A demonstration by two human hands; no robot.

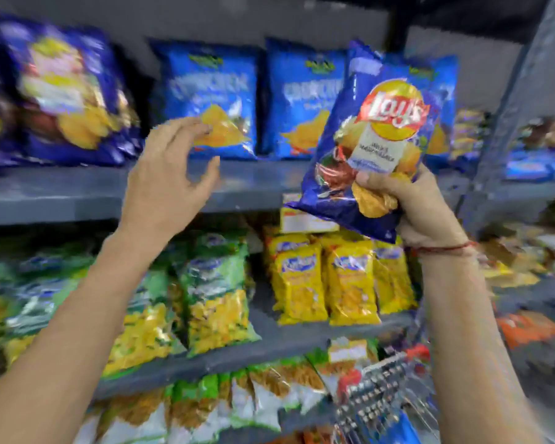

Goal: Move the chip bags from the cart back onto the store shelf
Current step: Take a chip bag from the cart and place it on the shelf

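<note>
Item: blue Lay's bag (375, 139), raised before the upper shelf (77, 190), right hand (426, 209) fingers clamped on its lower corner, left hand (170, 174) fingers spread and empty; judged light, air-puffed, crinkly-slick, contents brittle; best held at a crimped edge.

Shop aisle — grey shelves (61, 193) stacked with snack bags (302, 100), cart (382, 389).

- View: one head-worn wide-angle camera, no second view.
- Facing: forward and slightly down, square onto the grey store shelf (77, 193).
- Range: close, both forearms reaching in from the bottom edge.
- Lower right corner: wire cart (378, 389), partly in frame.
- Edges: blurred and bowed.
</note>
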